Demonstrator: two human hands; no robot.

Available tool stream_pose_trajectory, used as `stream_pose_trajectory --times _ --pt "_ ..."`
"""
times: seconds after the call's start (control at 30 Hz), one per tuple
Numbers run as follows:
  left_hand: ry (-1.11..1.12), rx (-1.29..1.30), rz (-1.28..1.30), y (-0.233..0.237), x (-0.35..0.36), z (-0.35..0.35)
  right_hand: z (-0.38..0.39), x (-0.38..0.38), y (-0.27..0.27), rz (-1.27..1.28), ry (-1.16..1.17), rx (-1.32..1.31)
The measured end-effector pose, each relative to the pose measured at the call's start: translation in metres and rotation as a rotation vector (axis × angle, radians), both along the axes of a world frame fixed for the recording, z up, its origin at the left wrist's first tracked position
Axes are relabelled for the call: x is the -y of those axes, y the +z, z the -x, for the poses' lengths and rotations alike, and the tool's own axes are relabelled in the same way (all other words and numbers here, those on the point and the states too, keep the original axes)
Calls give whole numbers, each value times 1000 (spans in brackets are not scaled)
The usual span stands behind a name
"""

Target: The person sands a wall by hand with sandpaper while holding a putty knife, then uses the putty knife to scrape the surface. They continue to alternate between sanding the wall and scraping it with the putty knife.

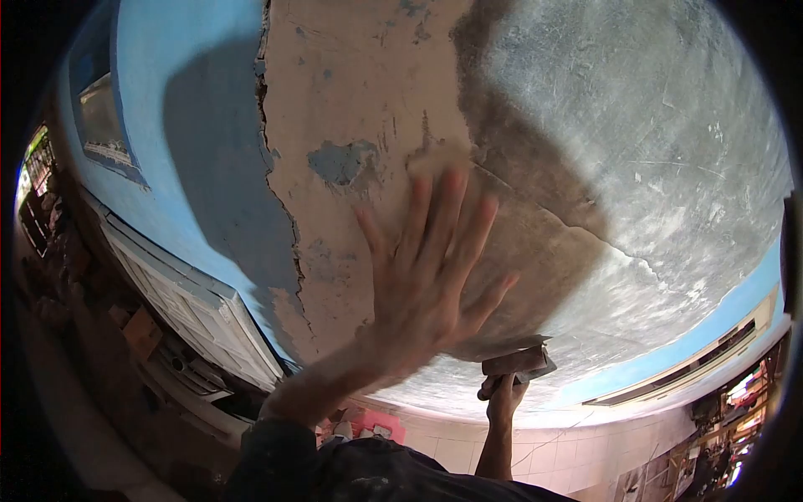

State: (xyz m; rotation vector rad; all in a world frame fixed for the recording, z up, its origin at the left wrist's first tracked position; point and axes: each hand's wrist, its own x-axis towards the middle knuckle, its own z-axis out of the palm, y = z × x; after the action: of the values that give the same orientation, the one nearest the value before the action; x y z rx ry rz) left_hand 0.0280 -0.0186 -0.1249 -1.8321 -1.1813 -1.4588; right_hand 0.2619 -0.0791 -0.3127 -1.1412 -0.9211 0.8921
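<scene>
Two bare hands, holds both up at a broad wall (686,142) of mixed surfaces. Spreads the left hand (422,289) wide open, back toward the camera, fingers fanned and thumb out to the right, with nothing visible in that grip; blurs slightly, so cannot tell whether touching the wall or just off it. Closes the right hand (504,398), lower and farther to the right, around the handle end of a trowel-like tool (514,361), with a broad, thin blade near the lower part of the grey area (585,276). Cannot tell whether touching there. Shows a beige strip (335,100) behind the left hand, marked with a bluish patch (341,162) and bordered on the left by a jagged crack (288,219) beside blue paint (205,151). Shows another crack (577,227) running slantwise across the grey area. Farther left, shows a small window (104,117), a white panelled piece (196,289) and a brown box (141,335); at the bottom, a pink object (383,424) near dark clothing (368,477), and pale tiles (577,452) to the right.
</scene>
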Motion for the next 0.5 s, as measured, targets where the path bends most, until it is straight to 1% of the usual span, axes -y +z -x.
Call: stream_pose_trajectory --times 0.03,0.07,0.13,0.2,0.23,0.3,0.33,0.37,0.4,0.43,0.47,0.5 --pt "-16 -13 -27 -9 1 -3 -1 0 1 -1 1 -19" --pt "22 -31 -47 -9 -5 -2 0 1 4 -1 1 -42" --pt "91 -50 -53 19 -11 4 -2 10 5 24 -7 -55" --pt "119 -53 -55 63 -13 15 -2 11 6 46 -11 -45" --pt "133 -56 -58 73 -13 16 -4 14 5 39 -1 -49" --pt "53 46 2 48 -6 2 -8 14 4 9 20 -63" --pt "15 92 21 31 -2 -5 -7 13 1 10 -73 -84" --pt "15 66 30 10 1 -10 -9 15 1 -8 -39 -80" --pt "14 41 38 -2 8 -10 -13 18 3 -26 -7 -76" --pt "14 15 46 -8 9 -9 -15 17 4 -45 25 -72" --pt "50 -8 35 -11 2 -6 -17 18 3 -29 5 -62" --pt "83 -23 39 15 1 2 -19 21 3 -25 -3 -37"
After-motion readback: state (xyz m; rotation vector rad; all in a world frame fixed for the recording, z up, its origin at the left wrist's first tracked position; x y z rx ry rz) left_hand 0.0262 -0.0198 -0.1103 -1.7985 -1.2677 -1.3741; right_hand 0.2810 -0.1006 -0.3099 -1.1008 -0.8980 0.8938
